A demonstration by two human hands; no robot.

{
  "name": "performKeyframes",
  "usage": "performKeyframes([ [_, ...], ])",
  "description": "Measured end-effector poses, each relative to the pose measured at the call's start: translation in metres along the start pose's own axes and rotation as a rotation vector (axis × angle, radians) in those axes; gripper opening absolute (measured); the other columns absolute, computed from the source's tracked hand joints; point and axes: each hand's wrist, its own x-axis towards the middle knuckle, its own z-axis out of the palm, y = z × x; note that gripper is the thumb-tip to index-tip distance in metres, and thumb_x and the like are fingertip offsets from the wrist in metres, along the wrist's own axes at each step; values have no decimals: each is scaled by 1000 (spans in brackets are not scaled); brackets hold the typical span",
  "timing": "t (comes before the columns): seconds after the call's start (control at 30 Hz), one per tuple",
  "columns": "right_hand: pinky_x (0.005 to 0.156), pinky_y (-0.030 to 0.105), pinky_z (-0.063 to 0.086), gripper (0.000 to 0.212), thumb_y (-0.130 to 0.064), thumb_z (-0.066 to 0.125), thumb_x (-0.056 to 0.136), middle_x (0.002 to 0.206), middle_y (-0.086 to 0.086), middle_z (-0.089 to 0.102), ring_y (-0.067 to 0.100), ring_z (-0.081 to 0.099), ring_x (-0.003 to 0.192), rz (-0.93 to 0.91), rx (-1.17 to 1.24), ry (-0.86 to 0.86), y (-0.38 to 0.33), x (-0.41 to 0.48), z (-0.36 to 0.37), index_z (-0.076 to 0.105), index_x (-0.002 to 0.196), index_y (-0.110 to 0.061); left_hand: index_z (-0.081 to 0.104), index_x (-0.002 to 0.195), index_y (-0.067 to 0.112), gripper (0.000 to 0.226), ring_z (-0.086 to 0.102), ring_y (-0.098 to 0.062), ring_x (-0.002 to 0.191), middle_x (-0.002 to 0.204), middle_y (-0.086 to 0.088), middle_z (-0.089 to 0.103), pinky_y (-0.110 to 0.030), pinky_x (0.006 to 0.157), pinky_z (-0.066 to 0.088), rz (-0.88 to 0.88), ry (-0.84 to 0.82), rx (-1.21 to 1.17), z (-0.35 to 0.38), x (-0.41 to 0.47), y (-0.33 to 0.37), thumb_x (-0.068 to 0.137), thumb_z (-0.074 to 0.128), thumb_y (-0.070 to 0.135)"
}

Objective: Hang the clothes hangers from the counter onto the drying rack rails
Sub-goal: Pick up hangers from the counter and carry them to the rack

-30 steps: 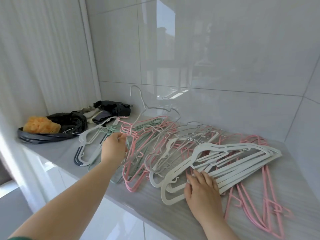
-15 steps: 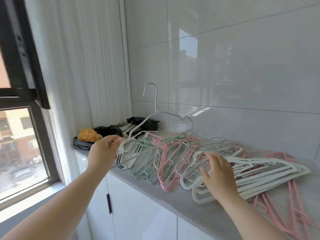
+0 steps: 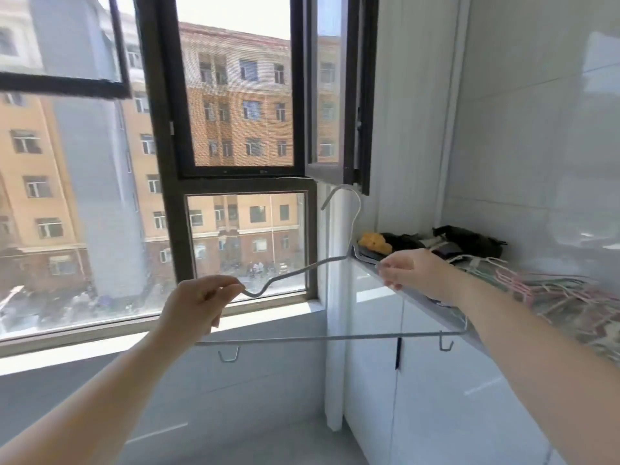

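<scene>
While the white hanger (image 3: pixel 318 337) hangs in mid-air just off the counter's (image 3: pixel 419 302) left end | left hand (image 3: pixel 201 307) pinches one shoulder, right hand (image 3: pixel 412 270) curls its fingers round the other | rails not in view | I'd hold the hook upright and find a rail first.

Left hand (image 3: pixel 198 303), right hand (image 3: pixel 406 268): both bare. Left forearm (image 3: pixel 100 397), right forearm (image 3: pixel 536 347): bare behind each grip, along their whole visible length.
</scene>
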Motion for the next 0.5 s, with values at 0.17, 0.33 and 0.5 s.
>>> performKeyframes([
  [0.17,43,16,38,10,-20,54,92,58,2,49,7,44,42,-92,238,-332,-87,2,89,64,94,-17,65,63,16,31,35,-5,26,27,1,39,-7,35,28,-115,96,44,-117,-64,-35,86,55,-2],
  [0.33,36,16,26,19,-11,50,94,45,-3,37,7,32,35,-162,363,-528,-167,1,181,65,83,-12,67,73,9,13,53,5,47,47,12,60,-3,50,37,-224,323,208,-210,-116,-68,83,62,3],
  [0.5,31,13,26,23,-2,48,93,42,1,41,9,37,26,-135,534,-563,-245,10,255,54,71,-5,66,104,3,22,58,-27,97,101,-10,63,-22,70,33,-290,634,446,-274,-160,-91,85,61,11],
])
